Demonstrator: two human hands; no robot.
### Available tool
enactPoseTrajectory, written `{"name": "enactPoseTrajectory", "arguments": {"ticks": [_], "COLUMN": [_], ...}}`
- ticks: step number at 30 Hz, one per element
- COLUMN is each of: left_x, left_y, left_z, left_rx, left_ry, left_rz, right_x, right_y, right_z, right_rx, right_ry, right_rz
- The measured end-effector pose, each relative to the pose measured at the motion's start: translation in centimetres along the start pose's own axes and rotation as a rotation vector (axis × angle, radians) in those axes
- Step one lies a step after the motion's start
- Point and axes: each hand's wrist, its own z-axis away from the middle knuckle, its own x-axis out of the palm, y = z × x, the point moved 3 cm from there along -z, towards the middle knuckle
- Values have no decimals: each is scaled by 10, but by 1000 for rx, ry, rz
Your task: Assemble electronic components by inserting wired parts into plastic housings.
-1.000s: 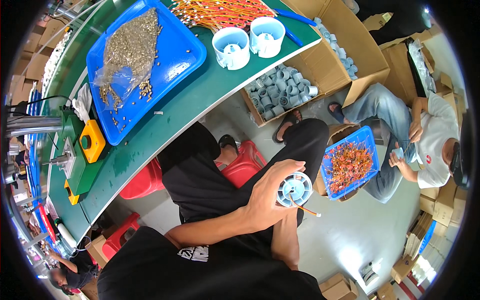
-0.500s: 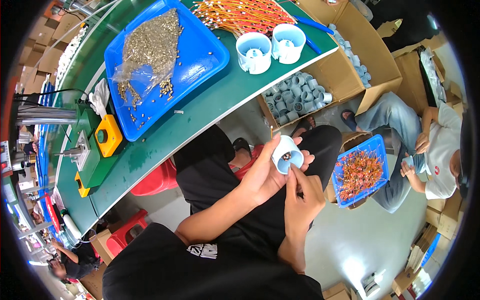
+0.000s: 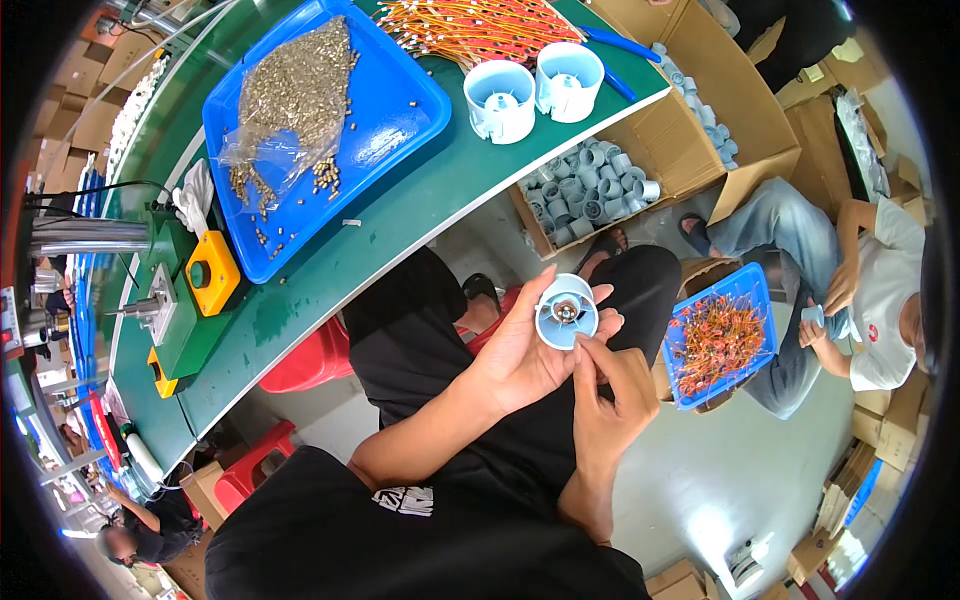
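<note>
Over my lap, my left hand is wrapped round a light blue round plastic housing. Its open end faces up toward me, and a metallic-looking part shows in its middle. Thumb and forefinger of my right hand are pinched together at the housing's lower right rim. Whatever lies between those fingertips, if anything, is too small to make out. Two similar housings, a left one and a right one, stand upright at the edge of the green table.
A blue tray holds a plastic bag of small brass-coloured parts. Behind the housings lie many orange-yellow wires. A cardboard box contains grey-blue fittings. At right, a seated person works beside a blue basket of wired parts.
The housing in my left hand has tilted so that its open end faces me more fully, showing its inside. My right fingers stay at its rim.
</note>
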Motion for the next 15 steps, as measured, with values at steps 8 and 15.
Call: {"name": "enactPoseTrajectory", "arguments": {"ticks": [8,15], "left_x": [-5,-20], "left_y": [2,-5], "left_z": [-4,-8], "left_rx": [-34,174], "left_ry": [33,78], "left_rz": [81,-237], "right_x": [3,16], "right_y": [13,38], "right_z": [3,-13], "right_rx": [185,332], "right_ry": [163,-245], "right_rz": [-298,-463]}}
